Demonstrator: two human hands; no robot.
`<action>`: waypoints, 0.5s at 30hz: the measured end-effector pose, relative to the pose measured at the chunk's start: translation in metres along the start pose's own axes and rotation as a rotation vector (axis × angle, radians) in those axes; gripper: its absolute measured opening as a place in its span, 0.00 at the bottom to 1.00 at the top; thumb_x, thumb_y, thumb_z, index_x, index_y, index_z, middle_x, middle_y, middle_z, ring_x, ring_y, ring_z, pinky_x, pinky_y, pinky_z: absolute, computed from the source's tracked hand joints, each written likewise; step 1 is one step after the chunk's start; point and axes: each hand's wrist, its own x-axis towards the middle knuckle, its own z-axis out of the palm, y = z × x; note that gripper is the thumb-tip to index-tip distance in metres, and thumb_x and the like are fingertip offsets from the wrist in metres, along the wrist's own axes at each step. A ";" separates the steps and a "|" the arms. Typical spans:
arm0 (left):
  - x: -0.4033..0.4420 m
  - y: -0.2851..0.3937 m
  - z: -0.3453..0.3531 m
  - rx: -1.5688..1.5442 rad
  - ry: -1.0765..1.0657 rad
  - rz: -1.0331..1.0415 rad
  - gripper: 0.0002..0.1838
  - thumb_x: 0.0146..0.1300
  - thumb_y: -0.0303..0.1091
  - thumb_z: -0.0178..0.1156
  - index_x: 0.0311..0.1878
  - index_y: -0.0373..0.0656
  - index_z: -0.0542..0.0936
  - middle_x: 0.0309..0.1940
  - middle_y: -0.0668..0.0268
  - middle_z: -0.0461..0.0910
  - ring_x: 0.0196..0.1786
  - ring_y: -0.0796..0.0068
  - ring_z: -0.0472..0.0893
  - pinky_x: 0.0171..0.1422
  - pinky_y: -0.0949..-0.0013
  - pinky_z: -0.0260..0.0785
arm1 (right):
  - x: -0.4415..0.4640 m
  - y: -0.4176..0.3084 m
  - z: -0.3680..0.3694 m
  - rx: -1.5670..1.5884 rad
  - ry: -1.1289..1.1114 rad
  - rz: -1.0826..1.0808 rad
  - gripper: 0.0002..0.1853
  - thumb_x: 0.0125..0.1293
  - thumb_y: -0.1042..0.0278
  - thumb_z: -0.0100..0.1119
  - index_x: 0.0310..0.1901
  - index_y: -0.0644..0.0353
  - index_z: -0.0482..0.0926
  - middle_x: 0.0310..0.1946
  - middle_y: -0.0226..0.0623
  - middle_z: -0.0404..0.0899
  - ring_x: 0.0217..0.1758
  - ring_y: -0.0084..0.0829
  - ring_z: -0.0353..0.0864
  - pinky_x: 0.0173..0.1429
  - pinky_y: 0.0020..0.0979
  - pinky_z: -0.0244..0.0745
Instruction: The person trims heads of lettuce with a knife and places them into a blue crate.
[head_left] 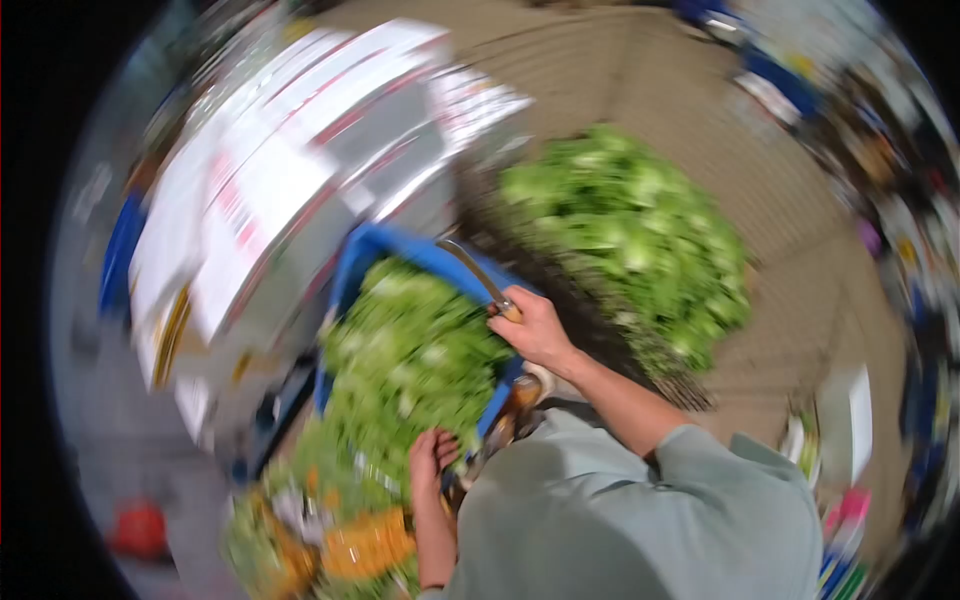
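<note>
My right hand (pixel 535 328) is closed round the wooden handle of a knife (pixel 474 272) with a slightly curved blade. The blade points up and left, over the rim of a blue crate (pixel 367 236). Leafy green lettuce (pixel 405 335) fills this crate, heaped toward its near end. My left hand (pixel 433 452) hovers at the near edge of that heap, its fingers loosely bent and apart, with nothing seen in them. Motion blurs it, and whether it touches the leaves I cannot tell.
White boxes (pixel 260 190) stand stacked left of the crate. To the right, a large pile of lettuce (pixel 640 240) lies on the brown floor (pixel 790 200), with dark, dirty trimmings along its near side. Bagged greens with orange wrapping (pixel 368 545) sit at lower left.
</note>
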 end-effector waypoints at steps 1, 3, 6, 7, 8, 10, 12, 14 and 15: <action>-0.043 -0.027 -0.013 -0.091 0.136 0.017 0.15 0.68 0.46 0.53 0.42 0.43 0.75 0.28 0.68 0.77 0.25 0.76 0.75 0.26 0.73 0.70 | -0.013 -0.013 0.002 0.024 -0.157 -0.092 0.11 0.53 0.69 0.63 0.38 0.64 0.77 0.28 0.34 0.71 0.30 0.25 0.70 0.35 0.29 0.68; -0.047 0.004 -0.138 -0.274 0.177 0.231 0.14 0.69 0.44 0.53 0.38 0.43 0.75 0.26 0.70 0.75 0.22 0.77 0.70 0.29 0.73 0.69 | 0.010 -0.083 0.128 0.207 -0.517 -0.232 0.11 0.52 0.72 0.63 0.38 0.64 0.77 0.27 0.33 0.69 0.30 0.24 0.68 0.35 0.28 0.67; -0.132 -0.172 -0.039 -0.542 0.365 -0.068 0.15 0.66 0.45 0.55 0.44 0.42 0.77 0.33 0.64 0.81 0.29 0.74 0.80 0.32 0.67 0.74 | -0.069 -0.062 0.058 -0.101 -0.972 0.016 0.11 0.51 0.72 0.63 0.37 0.65 0.78 0.29 0.41 0.74 0.31 0.36 0.75 0.38 0.34 0.71; -0.170 -0.226 0.009 -0.678 0.399 -0.249 0.15 0.67 0.44 0.55 0.45 0.42 0.77 0.34 0.64 0.81 0.29 0.73 0.80 0.32 0.67 0.75 | -0.098 -0.035 0.037 -0.224 -1.074 0.112 0.11 0.51 0.73 0.63 0.37 0.65 0.78 0.28 0.40 0.75 0.30 0.32 0.75 0.38 0.32 0.71; -0.171 -0.267 0.044 -0.802 0.423 -0.341 0.15 0.67 0.44 0.54 0.45 0.42 0.77 0.34 0.64 0.81 0.29 0.73 0.80 0.32 0.67 0.75 | -0.116 0.008 0.029 -0.377 -1.206 0.271 0.10 0.53 0.73 0.63 0.36 0.65 0.78 0.27 0.38 0.75 0.30 0.30 0.74 0.37 0.30 0.70; -0.167 -0.375 0.102 -1.032 0.446 -0.392 0.15 0.68 0.44 0.54 0.47 0.43 0.77 0.37 0.64 0.81 0.32 0.71 0.81 0.35 0.66 0.76 | -0.155 0.090 0.010 -0.544 -1.348 0.491 0.08 0.55 0.73 0.63 0.36 0.64 0.77 0.26 0.34 0.76 0.31 0.25 0.73 0.37 0.28 0.70; -0.191 -0.455 0.107 -1.161 0.614 -0.371 0.17 0.68 0.44 0.53 0.49 0.39 0.76 0.38 0.61 0.81 0.36 0.67 0.81 0.38 0.62 0.76 | -0.205 0.113 0.023 -0.547 -1.451 0.549 0.07 0.57 0.72 0.62 0.35 0.64 0.77 0.26 0.28 0.75 0.31 0.21 0.71 0.37 0.27 0.69; -0.221 -0.480 0.131 -1.211 0.691 -0.567 0.18 0.69 0.44 0.53 0.50 0.39 0.75 0.39 0.61 0.80 0.37 0.66 0.81 0.39 0.62 0.75 | -0.224 0.158 0.008 -0.575 -1.558 0.708 0.07 0.57 0.72 0.62 0.35 0.65 0.77 0.26 0.28 0.75 0.31 0.20 0.71 0.37 0.25 0.69; -0.231 -0.495 0.128 -1.245 0.768 -0.618 0.18 0.69 0.44 0.53 0.51 0.39 0.75 0.40 0.60 0.80 0.37 0.66 0.81 0.41 0.63 0.75 | -0.240 0.159 0.021 -0.583 -1.605 0.690 0.07 0.58 0.73 0.62 0.36 0.64 0.76 0.26 0.27 0.74 0.30 0.20 0.70 0.36 0.25 0.68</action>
